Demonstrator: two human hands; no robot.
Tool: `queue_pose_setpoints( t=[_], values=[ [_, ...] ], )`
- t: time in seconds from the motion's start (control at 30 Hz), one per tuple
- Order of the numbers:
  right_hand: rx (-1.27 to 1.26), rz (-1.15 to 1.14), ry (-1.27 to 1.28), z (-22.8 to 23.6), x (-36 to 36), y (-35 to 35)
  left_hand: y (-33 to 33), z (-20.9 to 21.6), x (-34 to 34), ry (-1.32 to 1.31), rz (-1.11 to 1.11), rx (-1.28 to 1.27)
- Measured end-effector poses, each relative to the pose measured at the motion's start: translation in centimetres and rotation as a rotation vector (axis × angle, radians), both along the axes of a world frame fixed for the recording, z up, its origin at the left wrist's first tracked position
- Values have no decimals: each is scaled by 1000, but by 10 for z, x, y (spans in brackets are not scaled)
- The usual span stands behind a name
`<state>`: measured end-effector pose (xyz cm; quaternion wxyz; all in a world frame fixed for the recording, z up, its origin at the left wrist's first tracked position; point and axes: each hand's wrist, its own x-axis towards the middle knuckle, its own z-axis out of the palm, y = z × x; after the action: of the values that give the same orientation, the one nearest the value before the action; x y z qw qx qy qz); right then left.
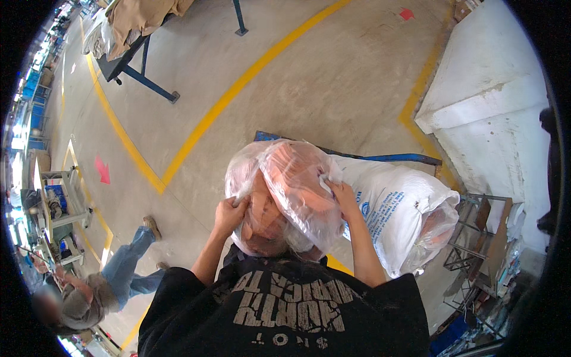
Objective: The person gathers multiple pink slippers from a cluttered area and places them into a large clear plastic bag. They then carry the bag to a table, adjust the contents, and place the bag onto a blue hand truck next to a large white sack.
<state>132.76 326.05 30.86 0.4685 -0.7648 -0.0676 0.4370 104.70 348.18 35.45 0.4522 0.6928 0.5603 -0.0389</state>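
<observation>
We see both hands closed on a clear plastic bag (285,190) stuffed with orange-pink cloth, held up in front of the chest. The left hand (229,215) pinches a fold of plastic at the bag's left side, fingers curled tight; the right hand (344,199) grips the film on the bag's right side, near a small white patch. We cannot make out the fingertips of either hand, since the crumpled plastic covers them, and the bag's lower end is hidden behind the black shirt (285,309).

Just to the right of the held bag, touching it as far as we can tell, lies a big white woven sack (398,214) with blue print, its far end open on more clear plastic and orange cloth. It rests on a blue cart (380,157), of which only the frame's edge shows.

A wire rack (476,238) stands at the right, partly cut off by the rim. On the concrete floor (309,83) run yellow lines (238,89). At lower left another person (89,297) in jeans sits, blurred and half cut off.
</observation>
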Motion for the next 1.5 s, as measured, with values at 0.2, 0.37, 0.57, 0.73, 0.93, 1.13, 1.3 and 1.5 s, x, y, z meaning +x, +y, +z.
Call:
queue_pose_setpoints(
  t=[0.2, 0.37, 0.57, 0.73, 0.93, 1.13, 1.3, 1.5],
  values=[
    [47, -282, 106, 29, -69, -59, -12, 11, -24, -105, -133, -110],
    [162, -435, 26, 49, -126, -71, 1, 27, -38, -142, -216, -127],
    [141, -350, -98, 49, -126, -46, 20, 12, -41, -166, -274, -78],
    [-130, -180, -299, 22, -80, -17, 34, -19, 0, -77, -255, 171],
    [-310, 86, -772, 19, -22, 14, 49, -12, 50, -36, -245, 252],
    [126, 432, -856, 66, 26, 50, 82, 0, 73, 7, -303, -14],
    [-174, 662, -829, 99, 0, 67, 112, 2, 84, -14, -188, 385],
    [-306, 695, -1053, 89, -32, 77, 99, -3, 14, 43, -33, -386]
  ],
)
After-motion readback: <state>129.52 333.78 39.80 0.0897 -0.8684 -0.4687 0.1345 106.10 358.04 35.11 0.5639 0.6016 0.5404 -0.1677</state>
